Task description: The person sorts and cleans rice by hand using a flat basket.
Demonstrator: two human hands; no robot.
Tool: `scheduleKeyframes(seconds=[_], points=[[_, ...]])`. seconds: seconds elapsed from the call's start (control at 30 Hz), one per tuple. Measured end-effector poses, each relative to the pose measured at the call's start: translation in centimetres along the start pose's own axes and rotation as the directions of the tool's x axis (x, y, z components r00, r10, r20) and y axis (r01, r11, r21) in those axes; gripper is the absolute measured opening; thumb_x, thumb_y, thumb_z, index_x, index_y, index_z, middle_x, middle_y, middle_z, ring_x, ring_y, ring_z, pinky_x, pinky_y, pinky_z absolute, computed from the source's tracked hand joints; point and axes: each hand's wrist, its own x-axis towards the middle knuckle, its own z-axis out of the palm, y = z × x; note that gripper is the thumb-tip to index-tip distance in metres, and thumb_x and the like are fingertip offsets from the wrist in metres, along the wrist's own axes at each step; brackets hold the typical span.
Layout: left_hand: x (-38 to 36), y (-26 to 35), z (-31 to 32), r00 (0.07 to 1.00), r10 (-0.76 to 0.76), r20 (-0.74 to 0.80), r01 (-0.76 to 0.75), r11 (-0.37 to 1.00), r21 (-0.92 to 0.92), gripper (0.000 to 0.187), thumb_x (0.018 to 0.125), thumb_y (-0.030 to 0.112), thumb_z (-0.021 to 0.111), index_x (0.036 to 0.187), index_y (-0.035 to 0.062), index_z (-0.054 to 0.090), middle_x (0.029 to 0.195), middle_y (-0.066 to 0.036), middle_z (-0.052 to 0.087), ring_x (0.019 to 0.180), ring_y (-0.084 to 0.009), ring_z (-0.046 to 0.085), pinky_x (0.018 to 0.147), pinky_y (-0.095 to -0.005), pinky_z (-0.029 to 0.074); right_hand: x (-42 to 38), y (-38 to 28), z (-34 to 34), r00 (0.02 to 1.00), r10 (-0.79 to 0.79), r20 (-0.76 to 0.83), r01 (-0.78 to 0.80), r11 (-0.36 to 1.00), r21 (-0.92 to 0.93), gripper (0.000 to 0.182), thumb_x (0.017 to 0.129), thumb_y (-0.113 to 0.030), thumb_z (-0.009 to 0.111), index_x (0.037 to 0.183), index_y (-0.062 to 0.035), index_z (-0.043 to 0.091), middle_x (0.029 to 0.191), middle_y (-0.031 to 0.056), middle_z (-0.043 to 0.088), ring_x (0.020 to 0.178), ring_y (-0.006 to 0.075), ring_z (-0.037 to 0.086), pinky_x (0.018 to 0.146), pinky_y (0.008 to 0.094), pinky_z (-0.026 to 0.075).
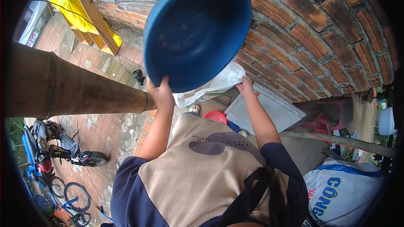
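My left hand [162, 95] grips the near rim of a large blue plastic basin [198, 38], thumb on the inner side. The basin is raised and tilted, its inside facing me, with only a few small specks in it. My right hand [245, 85] pinches the gathered edge of a white plastic sack [227, 76]. Part of the sack hangs behind and below the basin, so its mouth is hidden. Below my hands a red basin [215, 116] sits near my feet.
A brick wall [290, 38] rises close ahead and to the right. A thick brown post [84, 84] stands at left, with a motorbike [69, 147] and a bicycle [75, 197] beyond. A white board [265, 109] lies by the wall. A full printed sack [343, 189] stands lower right.
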Motion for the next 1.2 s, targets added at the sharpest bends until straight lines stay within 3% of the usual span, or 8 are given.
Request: scheduleKeyframes(seconds=[0.07,0.33,0.43,0.47,0.67,0.83,0.97,1.2], points=[[0.3,-0.1,0.1,0.977,-0.212,0.027,0.210,0.932,-0.295,0.032,0.072,-0.011,0.053,0.103,-0.0010,0.054,0.092,-0.007,0.059,0.084,-0.0163,0.058,0.077,-0.0280,0.046,-1.6,-0.6,-0.9,0.997,-0.057,-0.052,0.059,0.998,0.037,0.028,0.094,-0.013,0.039,0.121,-0.0126,0.047,0.109,0.0088,0.057,0.091,0.0242,0.060,0.080,0.0417,0.049],[1.2,1.4,-1.0,0.759,-0.617,0.210,0.650,0.698,-0.301,0.043,0.072,-0.012,0.048,0.113,-0.0002,0.047,0.100,-0.012,0.057,0.089,-0.0240,0.059,0.078,-0.0349,0.051,-2.3,1.1,-9.2,0.953,-0.284,-0.106,0.282,0.959,-0.034,0.040,0.090,-0.019,0.053,0.125,-0.0046,0.041,0.120,0.0168,0.052,0.111,0.0276,0.053,0.090,0.0402,0.044],[0.6,2.0,-0.4,0.753,-0.623,0.212,0.655,0.674,-0.342,0.046,0.073,-0.012,0.047,0.117,-0.0008,0.045,0.102,-0.013,0.055,0.091,-0.0263,0.059,0.080,-0.0368,0.051,-7.3,3.1,-8.5,0.717,-0.497,0.490,0.659,0.252,-0.709,0.072,0.074,-0.029,0.073,0.130,-0.0031,0.034,0.127,0.0177,0.046,0.119,0.0315,0.046,0.097,0.0449,0.038],[0.7,2.0,-0.3,0.754,-0.622,0.210,0.653,0.675,-0.345,0.046,0.073,-0.012,0.047,0.117,-0.0008,0.045,0.102,-0.013,0.055,0.091,-0.0263,0.059,0.080,-0.0368,0.051,-10.2,2.5,-7.5,0.624,-0.406,0.667,0.709,-0.063,-0.702,0.082,0.069,-0.030,0.077,0.132,-0.0028,0.032,0.129,0.0173,0.045,0.121,0.0325,0.043,0.099,0.0471,0.036],[1.7,2.9,-0.7,0.736,-0.648,0.195,0.666,0.642,-0.379,0.047,0.074,-0.011,0.046,0.119,-0.0016,0.041,0.106,-0.015,0.052,0.094,-0.0281,0.058,0.081,-0.0402,0.052,-10.5,6.5,-7.2,0.613,0.188,0.767,0.596,-0.747,-0.294,0.087,0.060,-0.029,0.080,0.132,-0.0068,0.036,0.130,0.0143,0.043,0.126,0.0295,0.040,0.102,0.0480,0.031],[2.0,4.0,-0.9,0.754,-0.619,0.219,0.643,0.628,-0.439,0.049,0.075,-0.009,0.047,0.122,0.0004,0.037,0.108,-0.015,0.050,0.096,-0.0283,0.057,0.080,-0.0424,0.053,-7.2,7.3,-4.3,0.857,0.144,0.495,0.457,-0.657,-0.599,0.042,0.070,-0.027,0.069,0.104,-0.0037,0.060,0.112,0.0125,0.060,0.114,0.0294,0.052,0.094,0.0483,0.037],[2.5,3.0,-1.0,0.790,-0.569,0.228,0.603,0.654,-0.456,0.048,0.076,-0.008,0.047,0.122,0.0008,0.037,0.107,-0.015,0.050,0.095,-0.0277,0.057,0.078,-0.0431,0.054,-3.5,6.6,0.7,0.945,-0.009,0.326,0.325,-0.050,-0.944,0.044,0.081,-0.036,0.054,0.099,0.0029,0.062,0.099,0.0189,0.065,0.094,0.0388,0.061,0.082,0.0432,0.046],[4.6,4.2,-0.3,0.862,-0.460,0.212,0.503,0.725,-0.470,0.048,0.075,-0.009,0.049,0.120,-0.0001,0.037,0.106,-0.013,0.051,0.092,-0.0254,0.057,0.077,-0.0401,0.053,-1.7,0.6,14.5,0.906,-0.259,0.335,0.389,0.822,-0.416,0.041,0.088,-0.030,0.053,0.117,-0.0008,0.054,0.114,0.0155,0.059,0.102,0.0262,0.057,0.084,0.0387,0.046]])
